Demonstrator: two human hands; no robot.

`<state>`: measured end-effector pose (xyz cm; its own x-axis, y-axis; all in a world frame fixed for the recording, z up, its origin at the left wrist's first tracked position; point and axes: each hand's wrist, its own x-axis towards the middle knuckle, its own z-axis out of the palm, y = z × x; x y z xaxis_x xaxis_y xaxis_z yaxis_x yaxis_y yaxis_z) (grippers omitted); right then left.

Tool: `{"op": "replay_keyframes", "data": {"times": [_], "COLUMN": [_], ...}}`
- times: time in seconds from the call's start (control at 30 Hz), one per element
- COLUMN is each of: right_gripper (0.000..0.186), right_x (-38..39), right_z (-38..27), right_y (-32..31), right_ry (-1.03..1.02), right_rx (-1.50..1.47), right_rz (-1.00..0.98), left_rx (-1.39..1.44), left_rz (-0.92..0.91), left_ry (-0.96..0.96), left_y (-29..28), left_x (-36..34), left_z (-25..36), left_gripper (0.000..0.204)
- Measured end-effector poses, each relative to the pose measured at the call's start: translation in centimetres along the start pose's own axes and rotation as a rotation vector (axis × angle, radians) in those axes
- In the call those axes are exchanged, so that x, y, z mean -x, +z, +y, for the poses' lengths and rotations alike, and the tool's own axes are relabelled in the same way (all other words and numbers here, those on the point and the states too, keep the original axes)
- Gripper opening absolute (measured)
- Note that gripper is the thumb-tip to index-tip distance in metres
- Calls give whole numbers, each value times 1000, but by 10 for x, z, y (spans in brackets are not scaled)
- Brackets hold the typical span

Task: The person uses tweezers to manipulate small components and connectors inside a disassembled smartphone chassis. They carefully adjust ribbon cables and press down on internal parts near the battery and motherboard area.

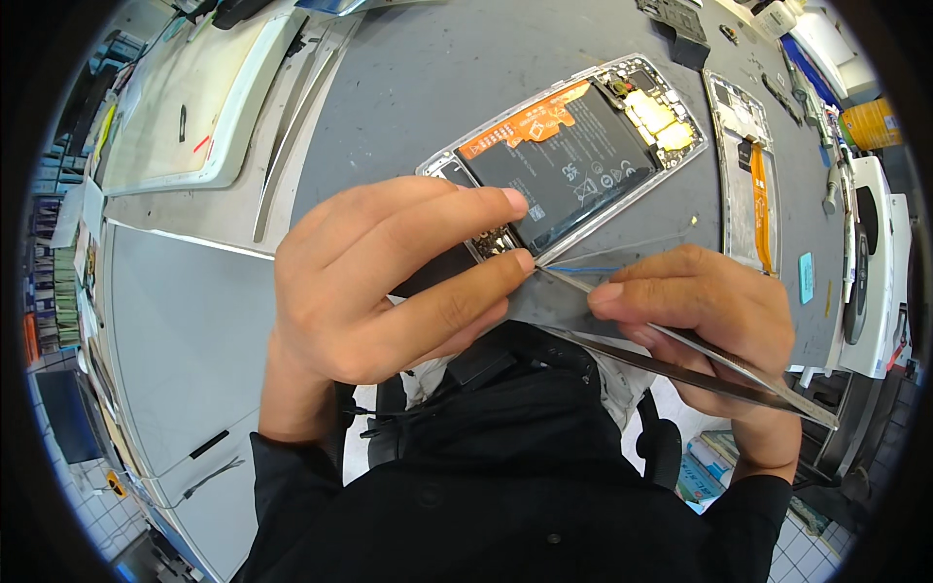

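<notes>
An opened phone (583,155) with a black battery, an orange flex cable and an exposed board lies tilted on the grey mat. My left hand (389,282) grips its lower end, index finger over the battery and middle fingertip at the corner, covering much of that part. My right hand (700,311) holds steel tweezers (739,389), whose upper arm reaches the phone's lower corner beside my left fingertip. A thin blue strip (588,269) runs from that corner toward my right fingers.
A second phone housing (758,214) with an orange cable stands at right, near tools and a small blue card (806,277). At left are a white-framed plate (204,87) and a long metal blade (292,136). A black bracket (671,29) lies at the back.
</notes>
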<state>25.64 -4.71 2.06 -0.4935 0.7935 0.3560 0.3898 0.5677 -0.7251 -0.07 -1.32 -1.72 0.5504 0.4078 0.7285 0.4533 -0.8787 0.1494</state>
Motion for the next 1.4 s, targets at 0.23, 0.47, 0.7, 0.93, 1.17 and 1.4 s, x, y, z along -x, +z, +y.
{"op": "replay_keyframes", "data": {"times": [0.23,0.47,0.7,0.93,1.17,1.4], "right_gripper": [14,15,15,15,15,14], "right_x": [2,0,1,0,0,1], "right_z": [1,-2,-1,-1,-1,-1], "right_y": [2,-1,0,-1,-1,1], "right_ry": [5,15,20,16,18,13], "right_rx": [-28,-31,-45,-44,-34,-47], "right_rz": [13,1,4,2,-7,8], "left_rx": [-5,-2,12,13,20,29], "left_rz": [-117,13,3,-3,-17,-41], "left_ry": [82,83,83,82,72,55], "left_y": [-6,2,4,3,2,0], "left_x": [0,-7,-6,-5,-6,-7], "left_z": [-8,-6,-7,-7,-7,-6], "left_gripper": [27,24,25,25,25,26]}}
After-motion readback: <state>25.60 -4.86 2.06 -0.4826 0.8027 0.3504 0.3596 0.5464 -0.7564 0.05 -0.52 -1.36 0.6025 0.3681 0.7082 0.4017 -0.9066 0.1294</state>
